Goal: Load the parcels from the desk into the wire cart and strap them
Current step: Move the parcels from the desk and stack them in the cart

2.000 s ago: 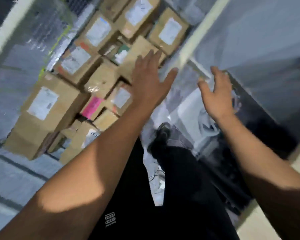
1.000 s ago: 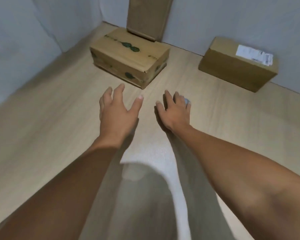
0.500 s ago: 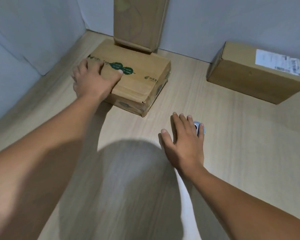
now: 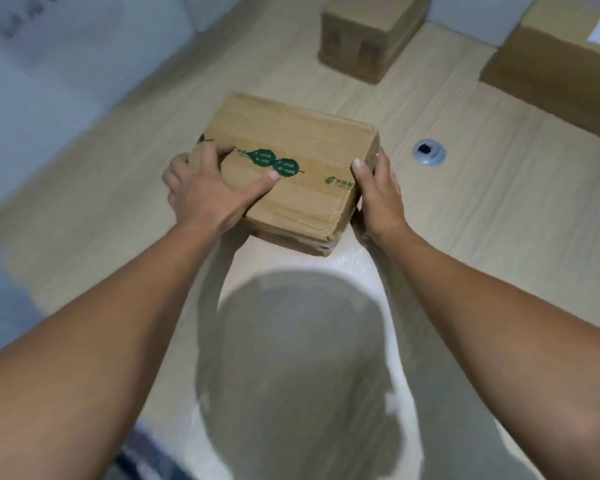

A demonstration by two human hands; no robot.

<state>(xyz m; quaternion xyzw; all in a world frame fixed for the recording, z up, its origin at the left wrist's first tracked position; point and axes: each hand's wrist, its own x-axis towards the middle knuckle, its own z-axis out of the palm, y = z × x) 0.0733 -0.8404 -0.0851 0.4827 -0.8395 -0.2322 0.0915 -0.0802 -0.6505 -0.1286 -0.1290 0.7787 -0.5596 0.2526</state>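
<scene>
A flat cardboard parcel [image 4: 302, 147] with green tape printing sits in the middle of the light wooden desk [image 4: 499, 216]. My left hand [image 4: 208, 192] grips its left near corner, thumb stretched across the top. My right hand [image 4: 378, 199] grips its right near edge, thumb on the top and fingers down the side. The wire cart is out of view.
Two more cardboard parcels stand at the back: a small upright one [image 4: 368, 36] and a larger one with a white label [image 4: 561, 60] at the far right. A grey cable grommet [image 4: 429, 152] sits in the desk right of the held parcel. A pale wall [image 4: 49, 64] borders the left.
The parcel has come toward me, away from the upright box. My right hand left the desk surface and now grips the parcel's right edge; my left hand keeps its hold.
</scene>
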